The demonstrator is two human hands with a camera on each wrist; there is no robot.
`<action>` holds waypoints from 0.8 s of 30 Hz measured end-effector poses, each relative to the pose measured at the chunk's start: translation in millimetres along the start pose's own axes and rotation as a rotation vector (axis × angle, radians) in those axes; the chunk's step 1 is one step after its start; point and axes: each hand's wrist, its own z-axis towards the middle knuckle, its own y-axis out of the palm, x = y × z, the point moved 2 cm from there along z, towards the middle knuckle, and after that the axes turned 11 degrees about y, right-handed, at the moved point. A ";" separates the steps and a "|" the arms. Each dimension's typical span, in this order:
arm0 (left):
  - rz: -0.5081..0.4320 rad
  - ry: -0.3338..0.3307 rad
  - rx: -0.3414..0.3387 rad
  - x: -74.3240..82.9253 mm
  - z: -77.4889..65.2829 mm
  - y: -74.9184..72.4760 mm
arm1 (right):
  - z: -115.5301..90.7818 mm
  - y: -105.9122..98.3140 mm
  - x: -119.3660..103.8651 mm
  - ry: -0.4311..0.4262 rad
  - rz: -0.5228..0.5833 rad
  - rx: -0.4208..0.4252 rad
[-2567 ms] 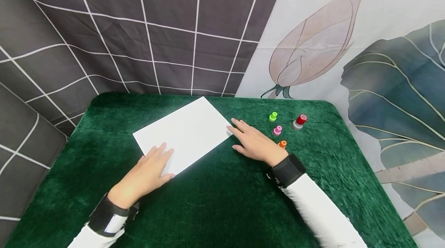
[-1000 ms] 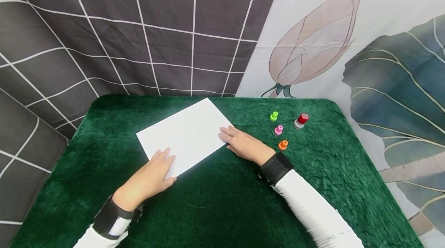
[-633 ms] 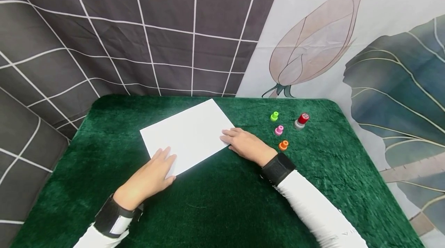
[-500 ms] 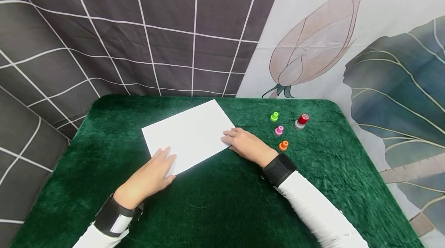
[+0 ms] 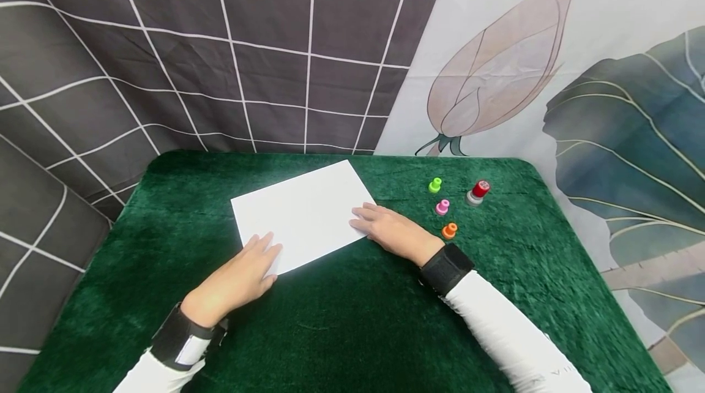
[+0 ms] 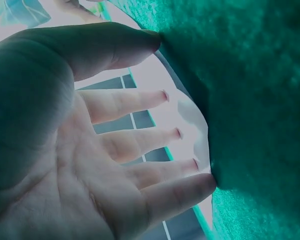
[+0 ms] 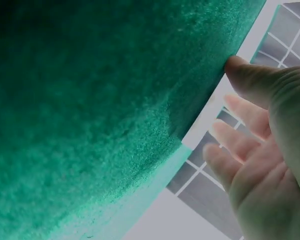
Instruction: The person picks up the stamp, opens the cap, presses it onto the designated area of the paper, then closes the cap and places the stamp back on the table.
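A blank white sheet of paper (image 5: 305, 212) lies at a slant on the green plush cloth (image 5: 341, 325). My left hand (image 5: 237, 280) rests on its near left corner, fingers spread over the sheet and thumb at the near edge. In the left wrist view the fingers of the left hand (image 6: 125, 135) stretch out with their tips on the paper (image 6: 190, 117). My right hand (image 5: 393, 231) lies on the right end of the sheet with its fingers extended. The right wrist view shows the right hand (image 7: 260, 135), thumb at the paper's edge and nothing gripped.
Right of my right hand stand a green stamp (image 5: 435, 185), a pink stamp (image 5: 442, 207) and an orange stamp (image 5: 449, 231). A larger red-topped stamp (image 5: 478, 192) stands farther right. A grey gridded curtain (image 5: 264, 62) hangs behind the table.
The sheet has shifted right and turned slightly clockwise under my hands. The right hand moved from beside the sheet's right corner onto it; the left hand stayed near the same corner.
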 end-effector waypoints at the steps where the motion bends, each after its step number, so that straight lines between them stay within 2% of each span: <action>1: -0.001 0.005 0.000 -0.3 0.1 -0.1 | -0.1 0.1 -0.2 0.005 0.001 -0.016; 5: -0.007 0.008 0.001 -2.0 0.3 -0.7 | -0.4 -0.2 -1.1 0.020 0.001 -0.059; 9: -0.016 0.015 0.004 -3.1 1.1 -1.1 | -1.6 -0.6 -1.8 0.022 -0.004 -0.064; 18: -0.055 0.052 0.032 -2.8 4.6 -4.1 | -5.5 2.4 0.0 -0.005 -0.107 -0.007; 24: -0.063 0.075 0.040 -3.3 8.6 -2.5 | -12.1 -0.1 0.6 0.008 -0.097 -0.004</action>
